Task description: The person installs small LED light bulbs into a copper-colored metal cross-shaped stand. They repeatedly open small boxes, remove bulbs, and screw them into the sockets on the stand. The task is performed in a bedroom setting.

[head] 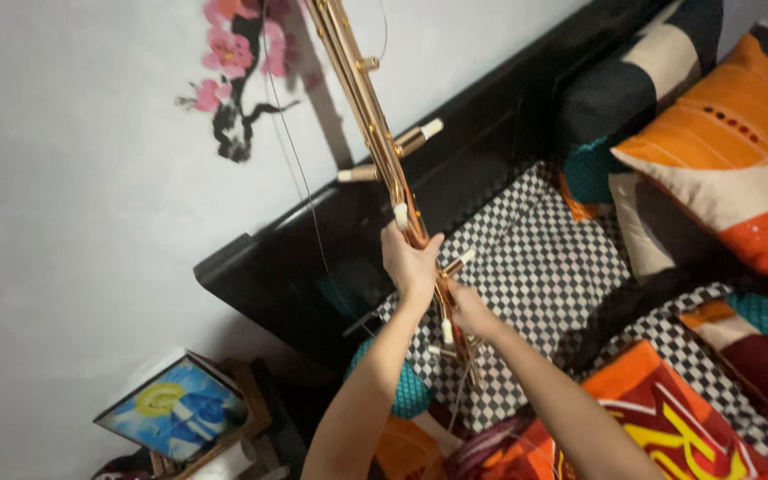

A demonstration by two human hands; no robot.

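Observation:
A long rose-gold metal folding frame (375, 116) with white-capped pegs rises from the bed up past the top of the view. My left hand (410, 260) grips its shaft about mid-height. My right hand (468, 309) holds the shaft just below, close to a white peg. Thin wires hang along the frame. Its lower end is hidden behind my arms.
A black headboard (313, 258) runs against a white wall with a pink blossom decal (237, 62). The bed has a black-and-white checkered sheet (535, 258), orange patterned pillows (731, 133) and an orange-red blanket (668, 418). A framed picture (175, 409) stands at lower left.

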